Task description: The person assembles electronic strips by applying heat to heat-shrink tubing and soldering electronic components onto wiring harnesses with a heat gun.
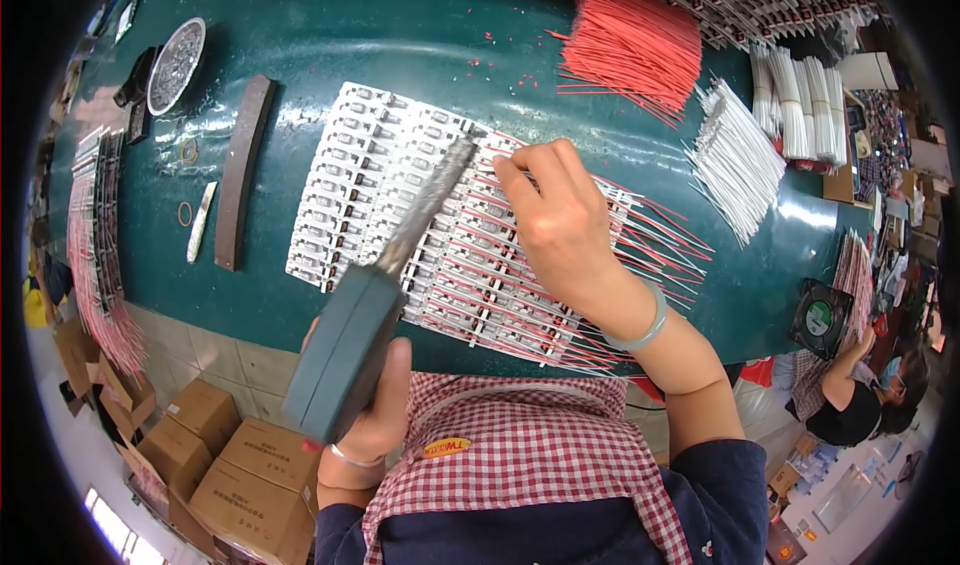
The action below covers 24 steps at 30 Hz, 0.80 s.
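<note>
My left hand [385,405] is wrapped round a dark green soldering gun [345,350], its long metal shaft slanting up and away. The shaft's tip lies at the far edge of a panel of small white circuit boards [350,180]. Right beside that tip, the thumb and fingers of my right hand [560,205] are pinched together at the end of a thin wire. Many red and white wires [500,300] run in rows across the panel's right part, their loose ends hanging past it. My right hand hides some of them.
Beyond the panel lies a pile of red wires [635,40], with white wires [740,155] to its right. At left are a dark bar [243,170], a metal bowl [177,65] and wired panels [95,235]. A small fan [822,317] stands at right, near another person [845,395].
</note>
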{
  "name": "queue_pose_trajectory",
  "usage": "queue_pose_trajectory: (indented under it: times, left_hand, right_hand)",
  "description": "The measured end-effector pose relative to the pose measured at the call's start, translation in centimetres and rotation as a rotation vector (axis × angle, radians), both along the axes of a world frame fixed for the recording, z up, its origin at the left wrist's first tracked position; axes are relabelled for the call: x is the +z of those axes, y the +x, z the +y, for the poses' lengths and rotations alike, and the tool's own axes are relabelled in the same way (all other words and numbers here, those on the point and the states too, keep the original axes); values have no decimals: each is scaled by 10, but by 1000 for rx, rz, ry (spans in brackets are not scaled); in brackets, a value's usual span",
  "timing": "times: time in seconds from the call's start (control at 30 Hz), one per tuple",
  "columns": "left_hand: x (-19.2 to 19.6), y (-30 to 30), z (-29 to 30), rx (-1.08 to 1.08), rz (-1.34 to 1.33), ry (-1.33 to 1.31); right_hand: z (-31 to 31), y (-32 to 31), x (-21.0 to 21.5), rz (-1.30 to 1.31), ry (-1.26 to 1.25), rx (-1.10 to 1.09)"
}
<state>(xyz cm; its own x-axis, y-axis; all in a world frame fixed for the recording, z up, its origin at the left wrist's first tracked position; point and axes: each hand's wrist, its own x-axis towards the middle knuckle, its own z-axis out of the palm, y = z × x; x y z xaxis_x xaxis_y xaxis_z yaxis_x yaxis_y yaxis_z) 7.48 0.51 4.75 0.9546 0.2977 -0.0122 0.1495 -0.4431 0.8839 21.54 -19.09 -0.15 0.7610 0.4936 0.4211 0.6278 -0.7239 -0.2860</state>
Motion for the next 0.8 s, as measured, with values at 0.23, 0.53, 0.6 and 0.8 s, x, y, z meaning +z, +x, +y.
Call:
queue_pose_trajectory:
  times: [0.23,0.53,0.6,0.8]
  left_hand:
    - [10,-6,14,-30,41,18]
    - [-15,12,-3,58,-6,-104]
    - [-12,17,-5,35,-39,-72]
    - [-18,19,-5,-19,-51,-30]
  right_hand:
    - [-4,3,5,10,13,28]
    - [-4,4,2,-19,2,28]
    - [-4,4,0,-36,-10,24]
    - [-6,3,-2,-73,-27,16]
